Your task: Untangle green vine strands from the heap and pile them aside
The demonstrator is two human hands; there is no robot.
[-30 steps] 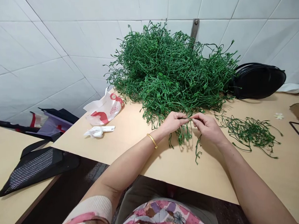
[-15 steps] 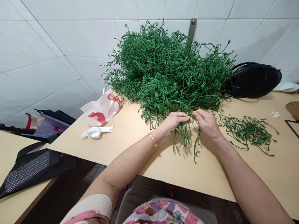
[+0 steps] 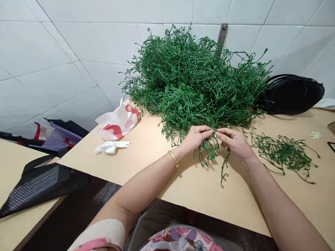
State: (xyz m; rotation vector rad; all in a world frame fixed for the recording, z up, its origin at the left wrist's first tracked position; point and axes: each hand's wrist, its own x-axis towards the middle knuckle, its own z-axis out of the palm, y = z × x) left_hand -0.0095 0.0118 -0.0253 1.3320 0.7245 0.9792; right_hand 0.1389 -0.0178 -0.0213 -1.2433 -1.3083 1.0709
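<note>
A bunch of thin, curly green artificial plant stems (image 3: pixel 209 152) hangs below my left hand (image 3: pixel 194 139), whose thumb and fingers pinch the upper ends. My right hand (image 3: pixel 236 145) meets it fingertip to fingertip, thumb and forefinger closed on a stem at the bunch's top. A few longer stems (image 3: pixel 224 171) dangle beneath my right hand over the table. Just behind both hands rises a large tangled heap of the same green stems (image 3: pixel 193 80). The exact point of grip between the fingertips is too small to make out.
To the right lies a smaller loose pile of stems (image 3: pixel 288 153), with a pale flower-shaped piece (image 3: pixel 315 135) beyond it. A black bag (image 3: pixel 295 95) stands against the tiled wall. On the left are a white-and-red plastic bag (image 3: pixel 119 123) and a crumpled tissue (image 3: pixel 109 147).
My right fingers have straightened somewhat and moved in against my left fingertips. The whole view has shifted slightly, so the things appear farther right. Left hand keeps its bunch.
</note>
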